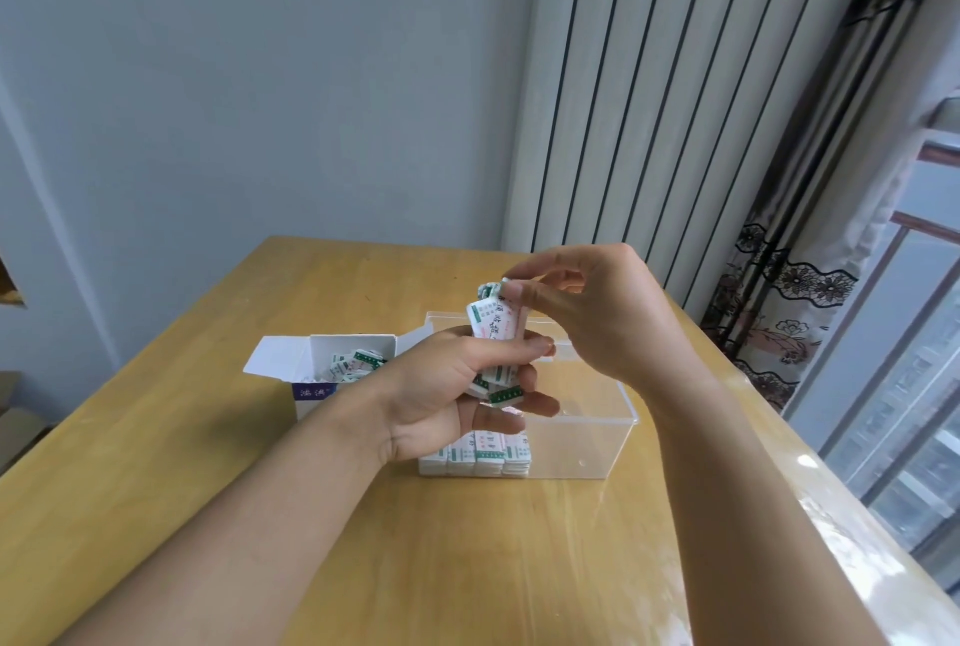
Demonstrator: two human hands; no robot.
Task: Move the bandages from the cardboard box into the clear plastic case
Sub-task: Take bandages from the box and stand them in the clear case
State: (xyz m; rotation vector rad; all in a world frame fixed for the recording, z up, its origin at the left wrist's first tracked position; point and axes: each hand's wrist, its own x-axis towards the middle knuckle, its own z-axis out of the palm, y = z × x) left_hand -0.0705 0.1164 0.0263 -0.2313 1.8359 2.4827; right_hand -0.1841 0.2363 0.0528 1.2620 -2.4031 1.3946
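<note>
Squaring a light, slippery stack of bandages (496, 333) above the case (592, 442), left hand (447, 396) curled around its base, right hand (582, 307) pinching the top (more wait in the box (311, 375), nine o'clock).

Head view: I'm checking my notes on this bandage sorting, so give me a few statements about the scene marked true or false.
1. Both hands hold a bunch of white-and-green wrapped bandages above the clear plastic case. True: the left hand grips its lower part, the right hand pinches its top.
2. The clear plastic case holds nothing. False: a row of bandages stands at its near left end.
3. The white-and-blue cardboard box is open with bandages inside. True.
4. The cardboard box sits right of the case. False: it sits left of it.
5. Everything rests on a grey metal bench. False: it is a light wooden table.
</note>
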